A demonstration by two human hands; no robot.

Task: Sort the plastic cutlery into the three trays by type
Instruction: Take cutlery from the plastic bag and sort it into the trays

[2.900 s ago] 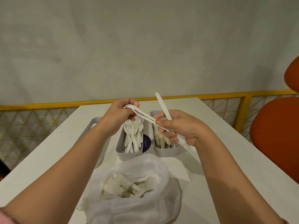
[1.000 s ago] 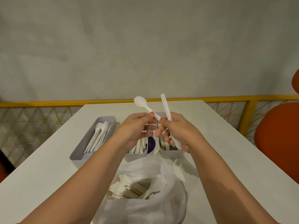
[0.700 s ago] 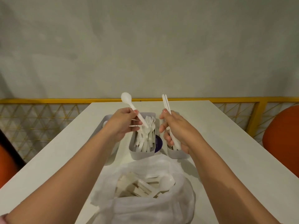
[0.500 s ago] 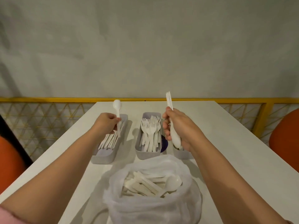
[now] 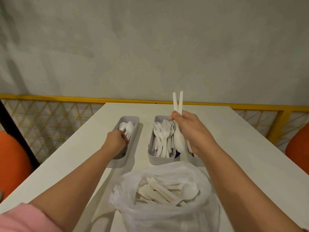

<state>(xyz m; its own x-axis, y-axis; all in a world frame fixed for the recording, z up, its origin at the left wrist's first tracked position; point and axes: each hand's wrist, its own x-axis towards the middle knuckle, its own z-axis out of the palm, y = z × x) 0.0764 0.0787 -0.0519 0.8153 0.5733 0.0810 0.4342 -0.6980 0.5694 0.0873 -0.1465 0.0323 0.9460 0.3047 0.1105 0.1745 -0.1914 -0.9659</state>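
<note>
Three grey trays stand side by side on the white table (image 5: 234, 148). The left tray (image 5: 119, 162) holds spoons, and my left hand (image 5: 116, 142) reaches into it, fingers curled on the handle of a white spoon (image 5: 123, 126) lying among the others. Forks fill the middle tray (image 5: 161, 159). My right hand (image 5: 192, 131) hovers over the right tray (image 5: 192, 160), hiding most of it, and grips two white cutlery pieces (image 5: 178, 102) with handles upright; a spoon bowl shows below the fingers. A clear plastic bag (image 5: 165, 213) of mixed cutlery sits nearest me.
A yellow railing with mesh (image 5: 50, 118) runs behind the table's far edge, below a grey wall. Orange chairs stand at the left (image 5: 11, 161) and right (image 5: 299, 148). A small purple thing (image 5: 177, 154) shows between the middle and right trays.
My left hand took a spoon from my right hand's bundle, carried it left and lowered it into the left tray. My right hand stayed raised with two pieces.
</note>
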